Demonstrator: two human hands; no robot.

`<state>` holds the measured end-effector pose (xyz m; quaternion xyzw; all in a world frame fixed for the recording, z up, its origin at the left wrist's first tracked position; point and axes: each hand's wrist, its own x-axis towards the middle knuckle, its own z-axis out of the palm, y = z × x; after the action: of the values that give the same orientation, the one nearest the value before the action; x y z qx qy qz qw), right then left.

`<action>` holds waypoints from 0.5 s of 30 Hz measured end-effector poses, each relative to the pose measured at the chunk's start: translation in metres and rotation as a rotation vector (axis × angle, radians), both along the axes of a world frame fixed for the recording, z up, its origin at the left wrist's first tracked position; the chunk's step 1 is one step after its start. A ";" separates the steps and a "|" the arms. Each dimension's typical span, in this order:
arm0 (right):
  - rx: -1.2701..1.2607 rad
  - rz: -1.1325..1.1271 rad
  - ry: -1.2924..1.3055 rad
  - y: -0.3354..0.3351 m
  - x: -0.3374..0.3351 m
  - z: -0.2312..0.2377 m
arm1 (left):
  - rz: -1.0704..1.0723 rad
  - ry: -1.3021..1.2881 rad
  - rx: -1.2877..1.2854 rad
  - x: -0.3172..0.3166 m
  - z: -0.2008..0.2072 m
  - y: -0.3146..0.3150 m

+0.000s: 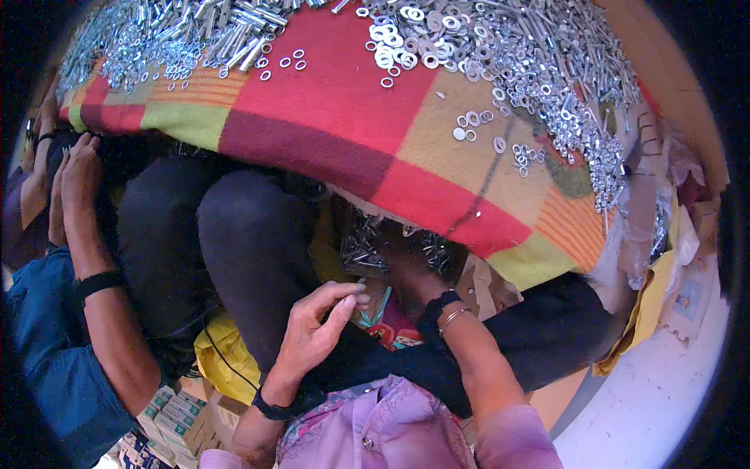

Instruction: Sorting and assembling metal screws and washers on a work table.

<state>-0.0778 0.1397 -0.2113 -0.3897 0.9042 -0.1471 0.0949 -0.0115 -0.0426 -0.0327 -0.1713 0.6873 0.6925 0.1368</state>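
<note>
My left hand (322,322) is over my lap, its thumb and index fingertip brought close together. Whatever small thing may be between them is too small to make out. My right hand (412,275) reaches under the edge of the checked blanket (312,102), and its fingers are lost in shadow. Close to it are loose metal bolts (363,248) in a dark container, with more bolts (437,254) on its other side. Crumpled brown cardboard (478,288) lies beside my right wrist.
On the blanket are heaps of bolts and anchor sleeves (234,35), flat washers (394,39) and nuts (574,117). A co-worker's arm (94,258) is at the left. Small boxes (176,418) and a yellow bag (225,352) lie lower left; yellow packaging (637,313) stands right.
</note>
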 end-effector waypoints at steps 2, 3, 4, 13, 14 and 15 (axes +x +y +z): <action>0.124 0.062 0.051 0.023 -0.010 -0.024 | -0.013 0.026 -0.011 -0.003 0.001 0.005; 0.229 0.141 0.100 0.023 -0.017 -0.027 | -0.009 0.022 -0.011 -0.003 0.000 0.005; 0.227 0.146 0.097 0.023 -0.019 -0.027 | -0.012 0.029 -0.026 -0.003 0.000 0.005; 0.426 -0.217 -0.379 0.034 -0.027 -0.052 | -0.037 0.041 -0.039 0.003 0.000 0.002; 0.418 -0.219 -0.377 0.039 -0.032 -0.056 | -0.050 0.033 -0.045 0.004 0.000 0.001; 0.419 -0.232 -0.369 0.042 -0.054 -0.061 | -0.057 0.036 -0.042 0.002 0.000 0.004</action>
<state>-0.1317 0.1820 -0.2727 -0.2222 0.9208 -0.0355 0.3187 -0.0093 -0.0390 -0.0330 -0.1420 0.7087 0.6766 0.1406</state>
